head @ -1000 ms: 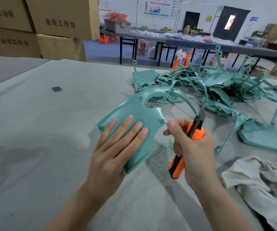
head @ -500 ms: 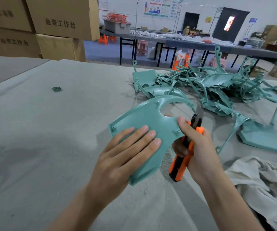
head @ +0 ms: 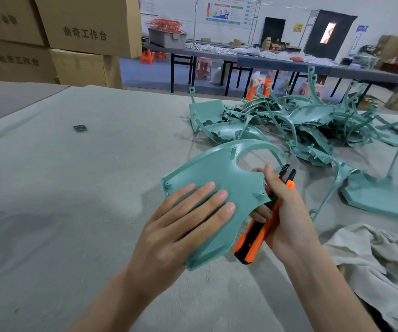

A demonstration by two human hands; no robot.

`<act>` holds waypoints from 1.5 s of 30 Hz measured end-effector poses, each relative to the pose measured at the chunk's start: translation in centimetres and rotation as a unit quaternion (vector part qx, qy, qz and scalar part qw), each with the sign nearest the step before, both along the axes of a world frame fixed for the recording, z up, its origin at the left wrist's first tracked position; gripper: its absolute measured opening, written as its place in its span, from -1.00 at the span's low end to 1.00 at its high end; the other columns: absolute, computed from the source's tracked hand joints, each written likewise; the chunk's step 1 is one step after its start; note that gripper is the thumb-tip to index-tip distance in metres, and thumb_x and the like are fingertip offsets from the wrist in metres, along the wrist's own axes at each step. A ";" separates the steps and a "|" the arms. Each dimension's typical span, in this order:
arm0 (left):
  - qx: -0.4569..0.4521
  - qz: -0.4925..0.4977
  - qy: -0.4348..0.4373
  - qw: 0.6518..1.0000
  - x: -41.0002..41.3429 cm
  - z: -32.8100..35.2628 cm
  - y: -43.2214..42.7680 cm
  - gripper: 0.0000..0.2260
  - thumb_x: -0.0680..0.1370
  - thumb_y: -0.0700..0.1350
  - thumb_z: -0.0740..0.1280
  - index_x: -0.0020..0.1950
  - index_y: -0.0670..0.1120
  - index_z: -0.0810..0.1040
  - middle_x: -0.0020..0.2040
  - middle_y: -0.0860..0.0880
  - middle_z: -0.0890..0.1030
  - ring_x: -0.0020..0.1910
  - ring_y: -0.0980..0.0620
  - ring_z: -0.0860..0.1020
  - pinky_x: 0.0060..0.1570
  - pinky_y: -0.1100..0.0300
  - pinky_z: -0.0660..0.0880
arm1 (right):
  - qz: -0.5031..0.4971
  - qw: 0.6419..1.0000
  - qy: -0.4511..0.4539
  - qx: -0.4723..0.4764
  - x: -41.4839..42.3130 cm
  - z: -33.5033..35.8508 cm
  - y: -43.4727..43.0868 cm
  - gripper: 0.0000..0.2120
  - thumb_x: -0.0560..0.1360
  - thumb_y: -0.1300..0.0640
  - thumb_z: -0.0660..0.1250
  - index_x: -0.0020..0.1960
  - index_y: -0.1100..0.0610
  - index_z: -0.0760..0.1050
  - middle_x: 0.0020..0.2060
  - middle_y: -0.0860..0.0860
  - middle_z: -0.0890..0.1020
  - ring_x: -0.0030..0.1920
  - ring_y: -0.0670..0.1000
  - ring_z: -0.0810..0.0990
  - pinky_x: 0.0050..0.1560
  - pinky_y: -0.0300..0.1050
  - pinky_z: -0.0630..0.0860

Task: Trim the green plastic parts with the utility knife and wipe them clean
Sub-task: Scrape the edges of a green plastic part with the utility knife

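Observation:
My left hand (head: 181, 233) holds a green plastic part (head: 219, 178), a flat curved panel with a thin arc at its far end, tilted above the table. Its fingers lie straight across the panel's top and the thumb is hidden underneath. My right hand (head: 286, 212) grips an orange and black utility knife (head: 255, 238) at the panel's right edge. The blade end (head: 289, 167) sits against the near end of the arc. A crumpled beige rag (head: 370, 257) lies on the table to the right.
A tangled pile of green plastic parts (head: 301, 125) covers the far right of the grey cloth-covered table (head: 73, 188). A small green scrap (head: 80, 128) lies far left. Cardboard boxes (head: 73, 32) are stacked at the back left. Plastic shavings lie under the panel.
My left hand has shifted the green panel right and up, off the table. My right hand has brought the knife in against the panel's right edge.

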State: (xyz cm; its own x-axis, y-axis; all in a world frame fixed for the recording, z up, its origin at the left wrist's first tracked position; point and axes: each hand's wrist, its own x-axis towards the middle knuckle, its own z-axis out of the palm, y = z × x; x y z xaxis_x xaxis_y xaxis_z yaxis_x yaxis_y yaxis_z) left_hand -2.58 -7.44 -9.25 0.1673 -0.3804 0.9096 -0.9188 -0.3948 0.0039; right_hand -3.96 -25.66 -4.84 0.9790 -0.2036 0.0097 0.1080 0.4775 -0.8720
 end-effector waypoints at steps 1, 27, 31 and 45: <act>-0.014 -0.017 0.019 1.000 -0.1 0.0 -0.1 -0.75 0.64 -0.24 0.19 0.30 -0.20 0.50 0.29 -0.12 0.55 0.32 -0.09 0.49 0.25 -0.07 0.45 | -0.026 0.999 0.000 -0.033 0.1 -0.1 0.0 -0.78 0.46 -0.03 0.36 -0.12 0.14 0.55 -0.48 -0.09 0.41 -0.55 -0.13 0.16 -0.52 -0.28 0.10; -0.411 -0.108 0.448 0.787 0.8 2.2 1.2 -0.82 0.41 0.10 0.43 -0.03 0.12 0.69 -0.06 0.10 0.70 -0.03 0.09 0.65 -0.07 0.15 0.57 | -0.324 0.875 -0.098 -0.345 0.8 -1.3 -2.1 -0.82 0.54 0.23 0.40 0.06 -0.02 0.64 -0.34 -0.13 0.70 -0.44 -0.23 0.51 -0.25 -0.25 0.37; -0.445 -0.103 0.466 0.758 1.2 2.4 1.5 -0.83 0.40 0.09 0.44 -0.09 0.06 0.71 -0.07 0.05 0.71 -0.03 0.05 0.67 -0.11 0.17 0.58 | -0.372 0.836 -0.103 -0.389 1.2 -1.5 -3.0 -0.76 0.55 0.17 0.39 0.16 -0.07 0.63 -0.33 -0.26 0.68 -0.24 -0.18 0.63 -0.02 -0.36 0.43; -0.507 -0.076 0.555 0.655 1.5 2.7 1.9 -0.89 0.50 -0.18 0.40 -0.18 -0.10 0.71 -0.08 -0.08 0.71 -0.08 -0.05 0.69 -0.10 0.10 0.62 | -0.463 0.730 -0.149 -0.481 1.0 -1.7 -4.2 -0.28 0.52 0.14 0.38 0.59 -0.05 0.14 -0.42 -0.15 0.36 -0.45 -0.07 0.35 -0.37 -0.30 0.31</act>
State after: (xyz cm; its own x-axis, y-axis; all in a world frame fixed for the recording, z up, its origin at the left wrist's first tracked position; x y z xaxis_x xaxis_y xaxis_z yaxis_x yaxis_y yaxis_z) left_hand -1.03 -5.51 -6.50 0.9698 0.2369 0.0580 -0.1568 0.4236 0.8922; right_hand -2.95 -29.86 -6.52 0.3517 -0.5350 0.7682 0.2489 -0.7376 -0.6277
